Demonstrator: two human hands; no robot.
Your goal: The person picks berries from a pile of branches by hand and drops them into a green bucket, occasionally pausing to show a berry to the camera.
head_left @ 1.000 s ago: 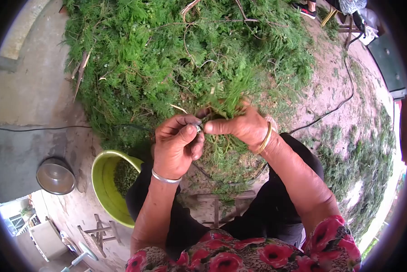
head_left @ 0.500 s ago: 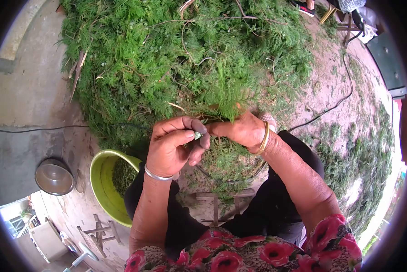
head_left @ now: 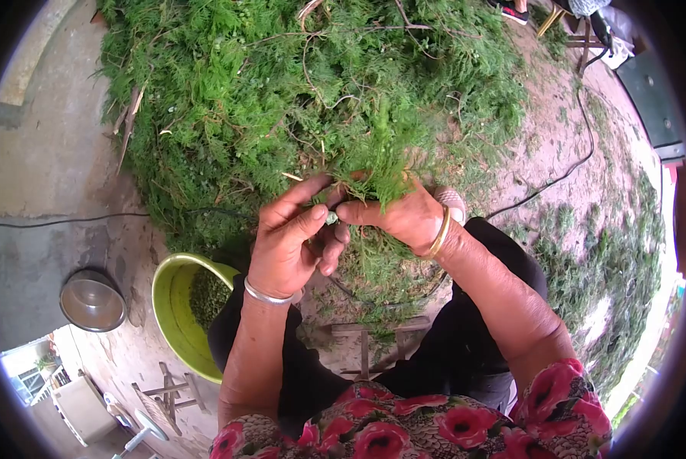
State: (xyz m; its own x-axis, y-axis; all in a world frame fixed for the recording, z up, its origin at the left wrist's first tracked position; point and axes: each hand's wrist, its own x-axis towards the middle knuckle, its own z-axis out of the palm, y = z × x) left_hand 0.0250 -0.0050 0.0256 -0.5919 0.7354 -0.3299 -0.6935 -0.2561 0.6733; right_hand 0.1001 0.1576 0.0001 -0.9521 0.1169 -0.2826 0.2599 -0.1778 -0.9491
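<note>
The right hand (head_left: 404, 218) grips a leafy conifer sprig (head_left: 383, 170) before the branch pile (head_left: 228, 99); the left hand (head_left: 283, 249), fingers curled, seems to pinch a pale green cone (head_left: 331, 218). A slack pinch could lose the cone among green litter (head_left: 381, 281) below. Fingers mask the sprig's lower stem.

Bright daylight covers the scene, with mostly soft shadows. Glare bleaches the ground (head_left: 597, 317) toward four o'clock, and the opening (head_left: 26, 376) at eight o'clock is washed out. The metal bowl (head_left: 92, 301), between eight and nine, carries a dull sheen. Fisheye distortion bends the violet-fringed edges into black corners. The sprig (head_left: 390, 164) in the right hand (head_left: 404, 218) looks slightly blurred.
</note>
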